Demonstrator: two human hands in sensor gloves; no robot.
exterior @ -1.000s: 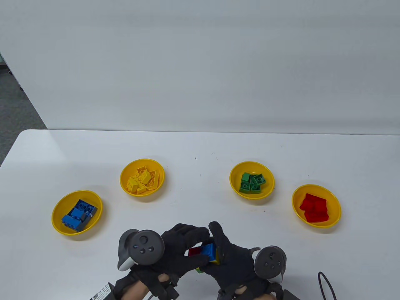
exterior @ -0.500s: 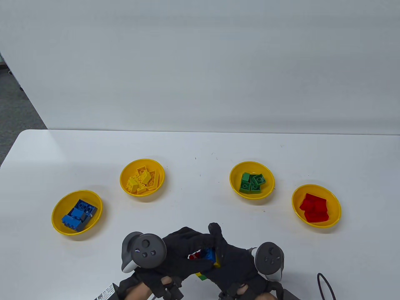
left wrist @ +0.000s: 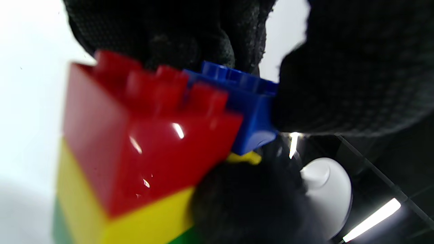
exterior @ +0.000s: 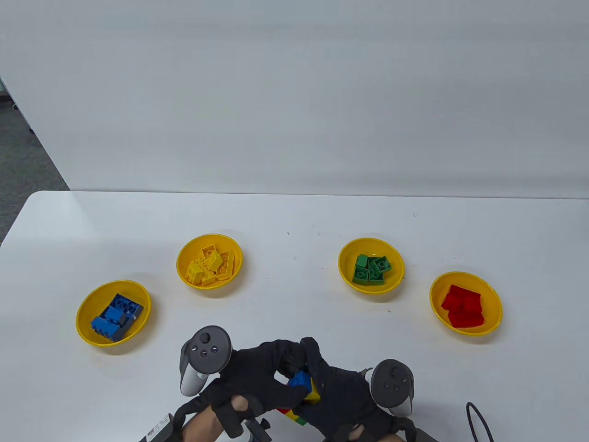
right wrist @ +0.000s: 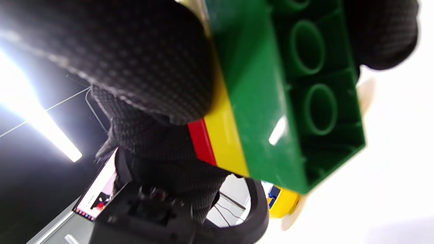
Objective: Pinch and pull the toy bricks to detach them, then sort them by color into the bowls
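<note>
Together, left hand (exterior: pixel 257 373) and right hand (exterior: pixel 336 391) curl round the brick stack (exterior: pixel 301 391).

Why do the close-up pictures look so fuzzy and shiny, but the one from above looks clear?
Left wrist view: the red brick sits too near the lens, so it blurs and glints white. Right wrist view: a ceiling light flares at the left, and the green brick is soft. Table view: even light, sharp bowls, faint shadows.

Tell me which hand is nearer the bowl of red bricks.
Right. The right hand lies below-left of the bowl of red bricks; the left hand sits farther left, beyond the brick stack both grip.
</note>
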